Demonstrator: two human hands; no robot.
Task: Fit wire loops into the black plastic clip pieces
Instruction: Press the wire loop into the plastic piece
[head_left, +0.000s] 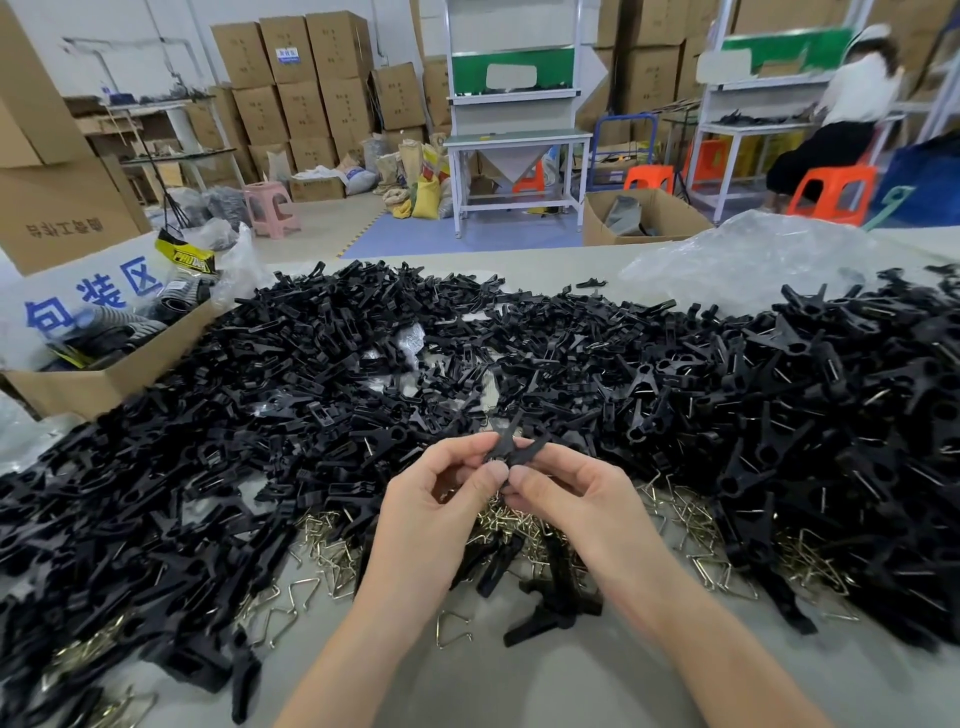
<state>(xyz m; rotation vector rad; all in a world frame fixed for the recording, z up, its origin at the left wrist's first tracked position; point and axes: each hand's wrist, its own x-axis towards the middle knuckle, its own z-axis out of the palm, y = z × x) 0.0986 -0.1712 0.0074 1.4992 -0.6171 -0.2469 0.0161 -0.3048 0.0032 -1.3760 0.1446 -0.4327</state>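
Item: black clip piece (511, 449), held above wire loop heap (514, 519). Left hand (441, 499) and right hand (566, 488) pinched it, fingertips pressed together. Step judged: seating loop; loop itself indiscernible. Next: firm squeeze, alignment.

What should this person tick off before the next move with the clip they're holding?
1. Clip piece held firmly: ok, the left hand and the right hand both pinch it at the fingertips.
2. Wire loop already seated in it: cannot tell, the fingers hide the joint.
3. Spare wire loops close by: ok, they lie on the table just below the hands.
4. More loose clip pieces available: ok, heaped to the left.
5. Bare table in front of the person: ok.
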